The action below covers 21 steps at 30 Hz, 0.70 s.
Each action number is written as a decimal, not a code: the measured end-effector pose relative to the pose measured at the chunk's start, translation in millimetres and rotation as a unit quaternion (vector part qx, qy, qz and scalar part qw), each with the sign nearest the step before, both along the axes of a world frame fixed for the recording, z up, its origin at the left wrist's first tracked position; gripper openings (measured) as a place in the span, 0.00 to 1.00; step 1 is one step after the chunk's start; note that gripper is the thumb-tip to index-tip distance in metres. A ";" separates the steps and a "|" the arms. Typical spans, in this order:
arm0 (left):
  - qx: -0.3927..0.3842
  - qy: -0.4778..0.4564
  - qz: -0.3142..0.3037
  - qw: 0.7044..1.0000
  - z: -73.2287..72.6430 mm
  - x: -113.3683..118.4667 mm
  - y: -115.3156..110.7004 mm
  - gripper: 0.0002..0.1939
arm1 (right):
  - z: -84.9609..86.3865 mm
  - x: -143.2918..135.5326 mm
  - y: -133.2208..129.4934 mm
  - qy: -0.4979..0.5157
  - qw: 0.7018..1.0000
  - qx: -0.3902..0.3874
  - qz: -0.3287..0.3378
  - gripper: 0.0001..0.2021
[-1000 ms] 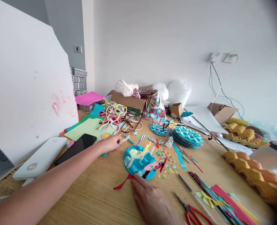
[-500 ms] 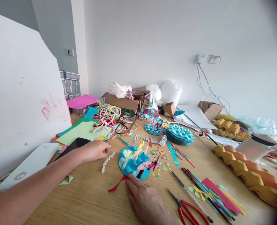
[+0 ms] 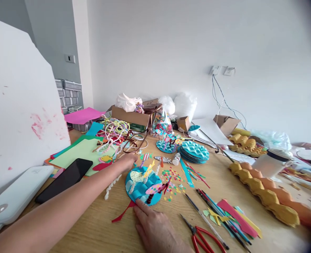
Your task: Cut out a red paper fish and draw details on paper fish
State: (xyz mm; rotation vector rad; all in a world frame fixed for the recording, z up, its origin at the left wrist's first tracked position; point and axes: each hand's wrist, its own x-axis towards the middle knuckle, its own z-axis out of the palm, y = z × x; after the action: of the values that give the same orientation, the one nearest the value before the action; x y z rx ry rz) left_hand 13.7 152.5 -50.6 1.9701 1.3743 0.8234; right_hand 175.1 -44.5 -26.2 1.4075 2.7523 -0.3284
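Note:
A round blue craft disc (image 3: 130,192) with wavy strips lies on the table, with a spotted yellow paper fish (image 3: 136,176), a yellow paper fish (image 3: 149,170) and a pink spotted paper fish (image 3: 153,189) standing on twisted pipe cleaners. My right hand (image 3: 156,226) rests flat beside it, fingers stretched out and fingertips at its near edge. My left hand (image 3: 131,161) reaches past the disc's far left side, near a striped paper fish (image 3: 146,157). Its fingers are curled down; whatever they hold is hidden. A white pipe cleaner (image 3: 112,187) lies under the left forearm.
Red-handled pliers (image 3: 197,232), pens (image 3: 205,218) and paper scraps lie at right. An egg-carton strip (image 3: 263,193) and a lidded white jug (image 3: 270,163) stand farther right. Behind are stacked blue discs (image 3: 194,153); a phone (image 3: 65,179) is at left.
My left hand has moved forward and right, from beside the yellow fish on the paper towards the striped fish. My right hand stays at the disc's edge. The whole view has shifted slightly.

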 end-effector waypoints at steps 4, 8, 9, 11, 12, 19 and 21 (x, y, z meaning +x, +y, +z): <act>0.019 0.080 -0.047 0.995 5.8 -11.3 1.5 0.14 | 1.6 1.5 -1.6 0.014 1.000 0.005 -0.002 0.21; 0.031 0.147 -0.086 0.985 20.9 -33.7 -7.1 0.14 | 0.0 3.4 -2.7 0.033 0.999 0.024 0.001 0.18; 0.034 0.162 -0.090 0.982 25.0 -39.1 -10.5 0.14 | -0.6 3.6 -2.6 0.030 0.999 0.026 0.006 0.17; 0.044 0.190 -0.094 0.976 31.8 -48.2 -19.0 0.16 | -1.5 3.8 -2.6 0.024 0.999 0.028 0.011 0.16; 0.048 0.204 -0.092 0.973 33.7 -51.7 -24.4 0.16 | -1.7 3.9 -2.6 0.023 0.999 0.027 0.011 0.16; 0.047 0.272 -0.079 0.958 21.8 -52.8 -76.3 0.05 | -2.5 6.7 -4.1 0.045 0.999 0.025 0.001 0.14; 0.043 0.282 -0.074 0.956 18.1 -48.9 -86.9 0.05 | -3.6 7.4 -4.2 0.056 0.998 0.029 0.004 0.13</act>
State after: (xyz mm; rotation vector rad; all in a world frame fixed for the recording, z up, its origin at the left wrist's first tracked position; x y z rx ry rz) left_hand -35.1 65.7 -32.4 2.4599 1.4807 0.2544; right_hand 182.5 -48.8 -29.8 1.4340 2.8782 -0.3384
